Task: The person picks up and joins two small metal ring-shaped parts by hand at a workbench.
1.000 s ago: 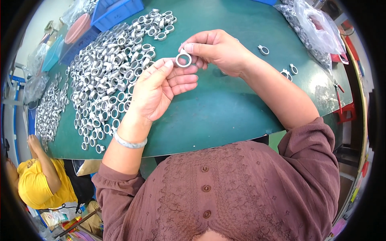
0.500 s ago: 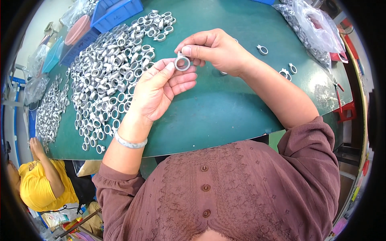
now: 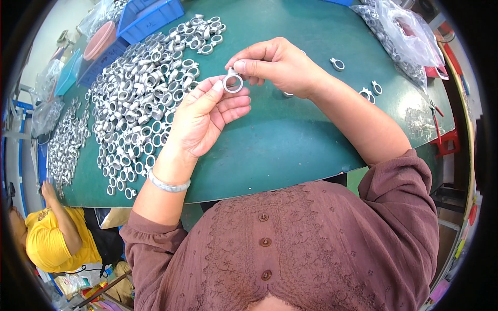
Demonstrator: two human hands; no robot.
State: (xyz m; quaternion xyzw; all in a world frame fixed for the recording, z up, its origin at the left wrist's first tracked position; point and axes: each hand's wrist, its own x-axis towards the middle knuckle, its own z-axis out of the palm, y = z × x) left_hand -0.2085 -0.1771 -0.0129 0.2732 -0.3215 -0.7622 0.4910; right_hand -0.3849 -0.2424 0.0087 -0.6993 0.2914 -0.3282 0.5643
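Note:
Between my two hands, above the green table, is a grey metal ring (image 3: pixel 225 86) with a small lug on top. My left hand (image 3: pixel 207 106) pinches the ring's left side between thumb and fingers, the other fingers curled loosely behind it. The thumb and forefinger of my right hand (image 3: pixel 275 65) close on the lug at its top. To the left of my hands spreads a big heap of like metal rings (image 3: pixel 137 96). A loose ring (image 3: pixel 337 64) lies to the right of my right hand, with another ring (image 3: pixel 376 87) farther right.
Blue plastic crates (image 3: pixel 148 18) and a pink basin (image 3: pixel 100 39) stand at the back left. Plastic bags of rings (image 3: pixel 402 41) sit back right, near red-handled pliers (image 3: pixel 436 116). A person in yellow (image 3: pixel 57 241) sits at the left by a smaller heap (image 3: pixel 67 147).
The ring and my left fingers have shifted very slightly left; both hands keep their grip. The person in yellow has moved a hand a little.

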